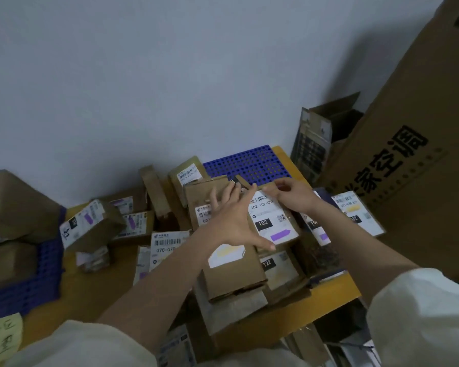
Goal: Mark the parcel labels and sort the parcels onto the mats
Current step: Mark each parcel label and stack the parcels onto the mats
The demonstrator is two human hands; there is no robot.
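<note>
The right hand (289,193) makes the nearer grip: its fingers curl and pinch the far edge of the parcel labelled 102 (272,221), which lies under and toward the person from that grip, long axis running away from the body. The left hand (231,221) lies flat with fingers spread, pressing the neighbouring brown parcel (223,271) just left of it and holding nothing. The blue mat (249,161) lies on the desk (96,287), just beyond the right grip, probably the shorter carry.

Both hands reach over stacked parcels: left hand (229,221) spread flat, right hand (289,193) pinching the 102 parcel (273,221)
</note>
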